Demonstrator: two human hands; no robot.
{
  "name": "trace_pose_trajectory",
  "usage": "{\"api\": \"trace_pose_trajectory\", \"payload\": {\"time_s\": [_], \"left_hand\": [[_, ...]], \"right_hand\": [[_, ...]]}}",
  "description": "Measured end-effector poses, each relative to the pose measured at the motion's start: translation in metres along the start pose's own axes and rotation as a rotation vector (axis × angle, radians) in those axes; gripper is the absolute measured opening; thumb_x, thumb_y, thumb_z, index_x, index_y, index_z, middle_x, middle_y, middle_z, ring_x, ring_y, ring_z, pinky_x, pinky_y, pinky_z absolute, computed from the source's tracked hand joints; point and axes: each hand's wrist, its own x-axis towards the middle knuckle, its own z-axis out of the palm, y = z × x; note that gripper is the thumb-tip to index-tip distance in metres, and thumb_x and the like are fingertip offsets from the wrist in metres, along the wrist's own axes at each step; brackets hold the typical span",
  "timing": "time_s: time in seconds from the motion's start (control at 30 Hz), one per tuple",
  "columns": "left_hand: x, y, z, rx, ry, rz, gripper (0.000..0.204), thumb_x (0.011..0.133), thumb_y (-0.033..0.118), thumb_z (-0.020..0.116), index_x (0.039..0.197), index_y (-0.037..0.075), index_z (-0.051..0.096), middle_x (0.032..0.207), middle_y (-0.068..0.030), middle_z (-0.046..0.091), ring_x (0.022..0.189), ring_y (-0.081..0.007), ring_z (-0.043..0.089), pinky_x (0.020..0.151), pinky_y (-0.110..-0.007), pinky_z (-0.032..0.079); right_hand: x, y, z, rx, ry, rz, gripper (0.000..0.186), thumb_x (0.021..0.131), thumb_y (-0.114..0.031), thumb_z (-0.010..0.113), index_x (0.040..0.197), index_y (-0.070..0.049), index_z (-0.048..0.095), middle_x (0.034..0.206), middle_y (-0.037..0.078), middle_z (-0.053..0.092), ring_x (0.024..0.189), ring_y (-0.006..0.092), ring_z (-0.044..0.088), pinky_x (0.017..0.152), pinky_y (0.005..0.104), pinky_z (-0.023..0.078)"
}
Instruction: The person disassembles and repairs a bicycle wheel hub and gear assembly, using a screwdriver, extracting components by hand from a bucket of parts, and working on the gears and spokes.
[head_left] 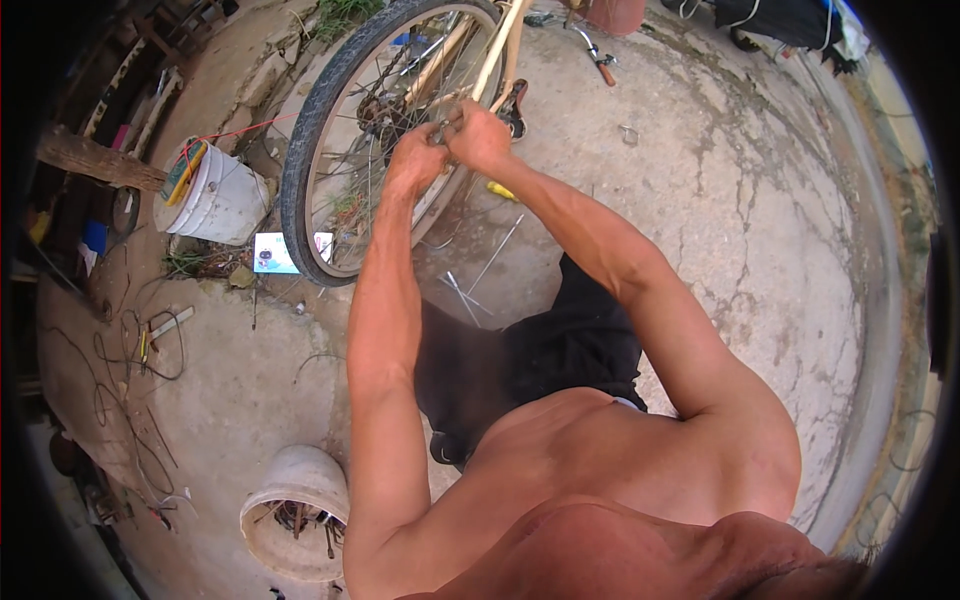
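Observation:
A bicycle wheel [296, 190] with a black knobbly tyre stands upright in front of me, joined to a cream frame [497, 58]. Both my hands meet at its right side, close to the spokes and the frame tubes. My left hand [418, 160] has its fingers bent into a pinch. Right beside it, my right hand [478, 136] is also closed, its fingertips almost touching the left ones. Whatever lies between the fingers is too small and covered to name. Just beyond my right hand is a pedal [517, 108].
Thin metal rods [493, 258] and a yellow object [500, 190] lie on the concrete below my hands. To the left stand a white bucket [225, 200] and a printed card or box [274, 254]. A white tub [298, 470] holding metal pieces is near my left elbow. Loose wire [130, 370] trails at far left.

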Motion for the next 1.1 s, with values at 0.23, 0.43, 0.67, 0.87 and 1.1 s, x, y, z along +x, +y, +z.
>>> {"api": "trace_pose_trajectory", "payload": {"time_s": [0.23,0.43,0.67,0.87,1.1], "left_hand": [[-0.006,0.012,0.000,-0.036,-0.007,-0.016,0.062,0.081,0.013,0.069,0.140,-0.002,0.059,0.087,-0.0046,0.067,0.076,-0.0148,0.059,0.069,-0.031,0.047],[-0.008,0.007,-0.008,0.003,-0.006,-0.008,0.064,0.081,0.016,0.069,0.142,-0.002,0.058,0.087,-0.0063,0.067,0.078,-0.0168,0.061,0.072,-0.032,0.049],[-0.004,0.019,0.003,0.006,-0.016,0.025,0.065,0.080,0.012,0.068,0.143,-0.003,0.057,0.080,-0.0024,0.063,0.071,-0.0134,0.057,0.066,-0.030,0.046],[0.008,-0.013,0.004,0.004,0.011,0.028,0.062,0.081,0.011,0.068,0.140,-0.005,0.059,0.081,-0.0048,0.064,0.073,-0.0146,0.059,0.068,-0.030,0.049],[0.005,-0.004,0.007,-0.014,-0.023,0.011,0.065,0.082,0.007,0.068,0.143,-0.007,0.054,0.079,-0.0011,0.059,0.071,-0.0122,0.056,0.065,-0.028,0.046]], "right_hand": [[0.001,0.003,-0.009,-0.100,-0.034,-0.037,0.027,0.084,-0.024,0.070,0.102,-0.005,0.067,0.103,0.019,0.073,0.097,0.0397,0.070,0.084,0.0488,0.055],[-0.003,-0.003,-0.006,0.045,-0.026,-0.050,0.025,0.086,-0.026,0.066,0.099,-0.005,0.070,0.103,0.020,0.072,0.097,0.0405,0.070,0.086,0.0500,0.055],[0.002,0.011,-0.013,-0.069,0.048,-0.084,0.022,0.083,-0.021,0.068,0.099,-0.006,0.068,0.102,0.018,0.072,0.096,0.0392,0.070,0.083,0.0502,0.055],[-0.007,0.003,-0.009,-0.035,-0.001,-0.016,0.023,0.085,-0.023,0.067,0.099,-0.006,0.065,0.103,0.019,0.070,0.095,0.0391,0.070,0.083,0.0494,0.055],[-0.006,0.001,-0.020,-0.025,-0.057,-0.049,0.024,0.084,-0.022,0.067,0.101,-0.005,0.065,0.108,0.019,0.070,0.100,0.0381,0.069,0.085,0.0489,0.056]]}}
